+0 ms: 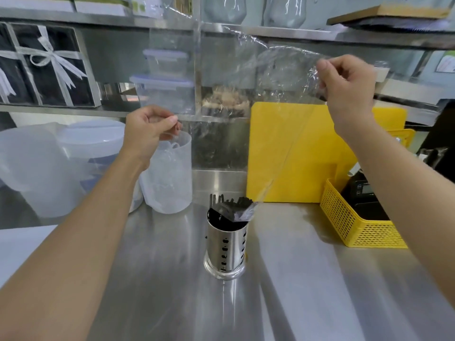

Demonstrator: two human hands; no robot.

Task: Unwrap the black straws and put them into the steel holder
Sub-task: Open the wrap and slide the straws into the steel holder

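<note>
Bare forearms reach out from the lower corners over the steel counter (307, 279), which fills the lower half of the view. Stretched between the two raised hands is a wide sheet of clear plastic wrapper (246, 94), crinkled along its top edge, tapering downward to a narrow end that lies on the rim of the steel holder (225, 244). The left hand (147, 126) has its fingers curled and pinches the wrapper's left edge between thumb and forefinger, lower and closer to the camera. The right hand (347, 87) is held higher and pinches the crumpled upper right corner of the wrapper with thumb and fingertips. Behind the wrapper a yellow cutting board (283, 148) stands upright against the back of the counter. At the far left sits a large translucent tub (37, 168) with a lid, and just beside it a translucent jug (170, 178), directly under the left hand. A yellow perforated basket (357, 230) sits on the counter at the right, holding dark items that cannot be made out. The holder stands upright near the middle of the counter, well apart from the basket, its side pierced with small cut-outs. The black straws (236, 205) stand inside it, their tops poking above the rim and touching the wrapper's lower end.
</note>
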